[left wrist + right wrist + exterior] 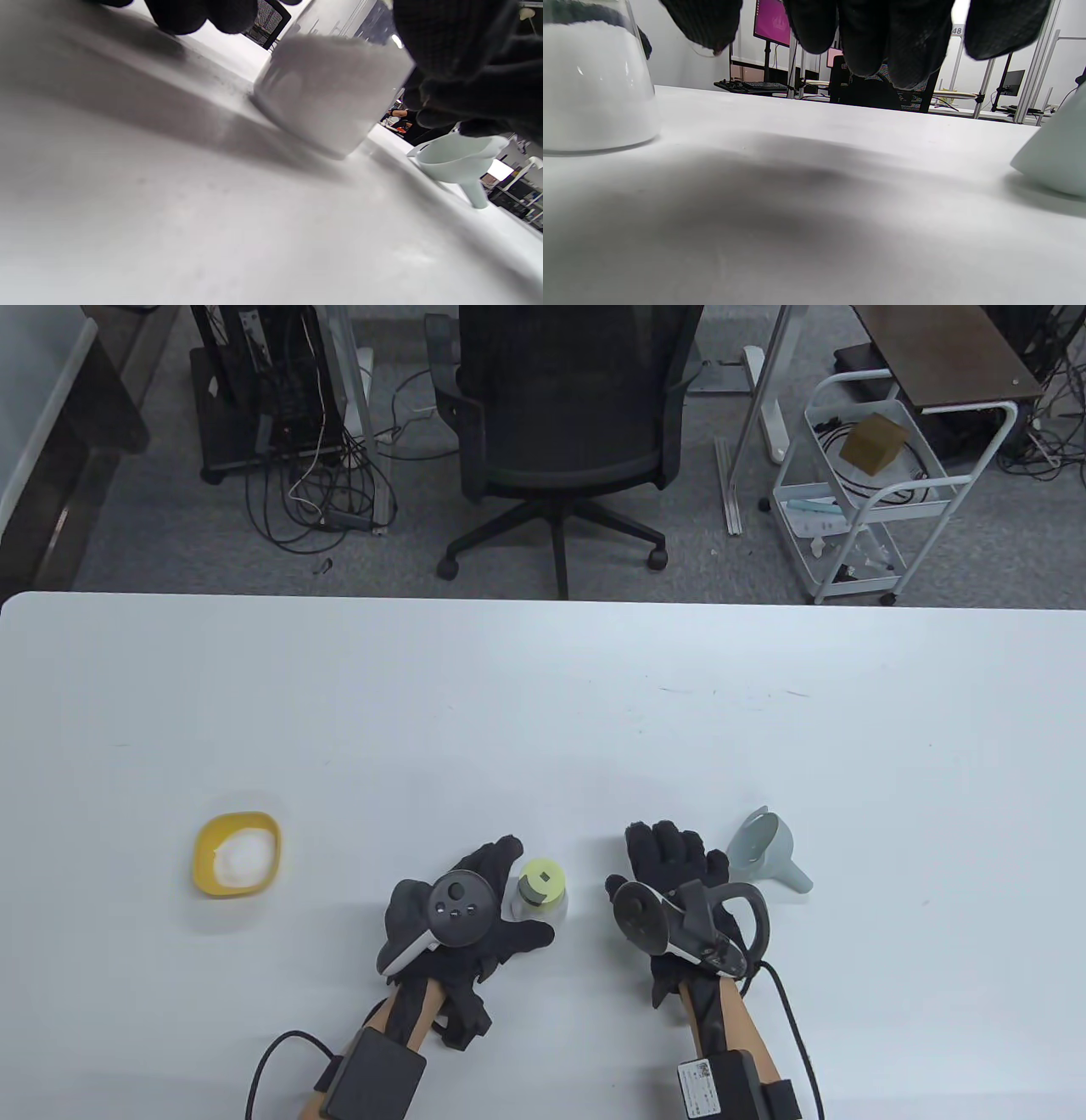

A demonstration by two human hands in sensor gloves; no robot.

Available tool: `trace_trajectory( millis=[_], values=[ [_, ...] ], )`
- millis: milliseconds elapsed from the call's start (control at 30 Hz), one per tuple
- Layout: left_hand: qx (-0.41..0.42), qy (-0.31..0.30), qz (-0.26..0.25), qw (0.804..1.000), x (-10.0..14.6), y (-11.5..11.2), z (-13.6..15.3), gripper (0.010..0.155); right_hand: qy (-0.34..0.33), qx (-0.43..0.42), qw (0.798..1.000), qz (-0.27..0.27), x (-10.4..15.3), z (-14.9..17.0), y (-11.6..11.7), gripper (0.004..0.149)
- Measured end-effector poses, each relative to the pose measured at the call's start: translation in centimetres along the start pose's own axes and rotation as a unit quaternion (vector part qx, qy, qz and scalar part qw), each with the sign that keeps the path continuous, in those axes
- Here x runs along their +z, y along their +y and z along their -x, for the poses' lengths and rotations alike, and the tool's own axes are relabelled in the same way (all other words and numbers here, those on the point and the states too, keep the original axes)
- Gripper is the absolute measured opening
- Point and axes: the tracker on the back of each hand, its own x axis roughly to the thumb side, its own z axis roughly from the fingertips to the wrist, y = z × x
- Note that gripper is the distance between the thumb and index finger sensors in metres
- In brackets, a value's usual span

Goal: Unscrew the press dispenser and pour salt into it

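My left hand (462,912) wraps the clear, smooth-walled press dispenser (540,892) standing near the table's front edge, already heavy-looking with salt, so I judge its green cap the place to twist, while my right hand (679,891) rests slack, holding nothing

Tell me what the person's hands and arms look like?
Both hands, left hand and right hand, wear black knit gloves. Each back carries a round dark grey tracker with white trim. Bare forearms have black boxes strapped on, with black cables.
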Motion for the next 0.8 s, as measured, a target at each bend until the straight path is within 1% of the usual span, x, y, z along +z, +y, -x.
trace_trajectory(
  millis=[67, 167, 333, 433, 567, 633, 733, 800],
  values=[
    [-0.020, 0.003, 0.008, 1.000, -0.1, -0.3, -0.3, 0.119, -0.001, 0.000, 1.000, -0.001, 0.0, 0.0, 0.1, 0.071],
    [-0.027, 0.014, -0.002, 1.000, 0.0, -0.4, -0.5, 0.118, -0.006, -0.002, 1.000, -0.006, 0.0, -0.2, 0.2, 0.071],
    [-0.025, 0.022, -0.011, 0.999, 0.1, -0.3, -0.4, 0.109, -0.015, -0.013, 1.000, -0.009, 0.0, -0.4, 0.1, 0.069],
    [-0.026, 0.019, -0.008, 0.999, 0.1, -0.4, -0.4, 0.099, -0.025, -0.048, 0.998, -0.012, -0.1, -0.4, -0.4, 0.067],
    [-0.025, 0.024, -0.007, 0.999, 0.1, -0.3, -0.4, 0.098, -0.055, -0.110, 0.992, 0.001, -0.1, -0.8, -1.7, 0.066],
    [-0.025, 0.025, -0.006, 0.999, 0.1, -0.3, -0.4, 0.097, -0.085, -0.148, 0.985, 0.000, -0.1, -1.3, -2.6, 0.070],
    [-0.025, 0.026, -0.005, 0.999, 0.1, -0.3, -0.4, 0.098, -0.123, -0.174, 0.977, -0.004, 0.0, -2.4, -3.3, 0.078],
    [-0.024, 0.027, -0.004, 0.999, 0.1, -0.3, -0.4, 0.098, -0.134, -0.170, 0.976, -0.003, -0.1, -3.4, -3.4, 0.091]
  ],
)
